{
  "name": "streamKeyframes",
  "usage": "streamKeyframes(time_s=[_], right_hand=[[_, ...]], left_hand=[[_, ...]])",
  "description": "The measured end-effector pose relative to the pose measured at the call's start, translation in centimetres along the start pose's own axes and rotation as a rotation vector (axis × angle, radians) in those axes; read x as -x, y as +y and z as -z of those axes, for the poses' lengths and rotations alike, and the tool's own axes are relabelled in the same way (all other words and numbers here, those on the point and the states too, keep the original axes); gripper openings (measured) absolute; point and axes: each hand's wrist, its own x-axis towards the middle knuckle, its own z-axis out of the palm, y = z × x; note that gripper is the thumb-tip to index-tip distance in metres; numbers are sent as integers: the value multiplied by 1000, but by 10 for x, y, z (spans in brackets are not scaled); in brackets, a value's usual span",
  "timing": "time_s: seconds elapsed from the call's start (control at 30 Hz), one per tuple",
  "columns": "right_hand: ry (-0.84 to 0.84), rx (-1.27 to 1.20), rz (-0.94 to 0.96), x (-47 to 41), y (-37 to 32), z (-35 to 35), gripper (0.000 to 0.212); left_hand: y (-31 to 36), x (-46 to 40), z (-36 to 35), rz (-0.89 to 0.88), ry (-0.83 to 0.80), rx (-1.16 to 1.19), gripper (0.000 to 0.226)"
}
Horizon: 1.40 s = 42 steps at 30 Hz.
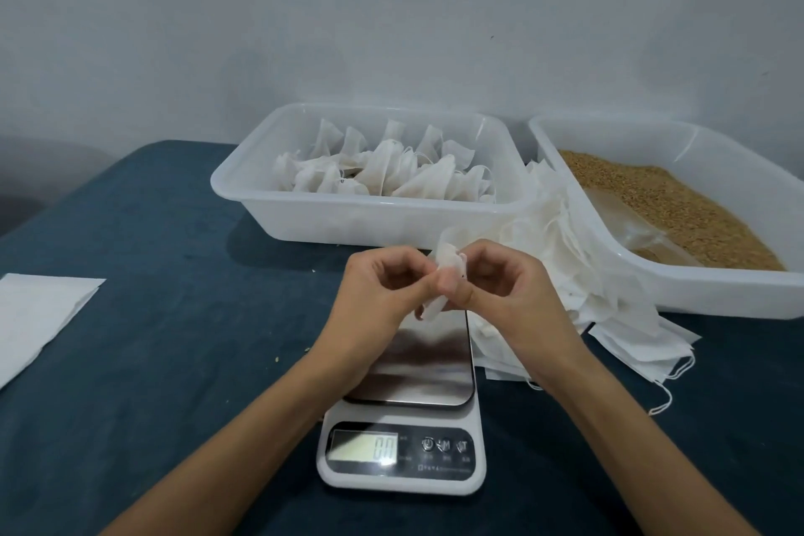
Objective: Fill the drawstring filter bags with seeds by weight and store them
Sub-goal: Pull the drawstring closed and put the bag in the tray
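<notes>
Filter bag (448, 270): small white drawstring pouch, held in the air above the far end of the scale's steel platform, between both hands.
Head view, left hand (383, 292): fingers curled, thumb and fingertips pinching the bag's left edge.
Head view, right hand (491, 287): fingers curled, thumb pressed against the bag's right edge, pinching it.
Scale (404, 444): white digital kitchen scale on the dark blue table (174, 318); platform bare, display appears to read zero.
Storage tray (243, 183): translucent bin behind the scale, holding many bags that look filled and cinched.
Seed tray (713, 292): translucent bin at right, part-filled with tan seeds (670, 205); a clear bag or scoop lies among them.
Empty bags (578, 287): loose white heap between the trays and right of the scale, strings trailing off the near edge.
Paper sheet (39, 318): white, at the left edge of the table.
Step, judged: closing or opening the held bag; which one cannot be told.
Risk: if seeds are inside, a slack mouth could spill them onto the platform or cloth; a hard tug could tear the thin fabric or snap the string.
Hidden: bag's mouth, string and contents, covered by the fingers; button labels too small to read; paper sheet cut off at left.
</notes>
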Motion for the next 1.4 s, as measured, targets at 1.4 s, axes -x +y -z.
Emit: streamKeyframes(time_s=[1.4], right_hand=[[416,431,261,4,-1,13,3]], left_hand=[[5,-7,2,129,144,110,20]])
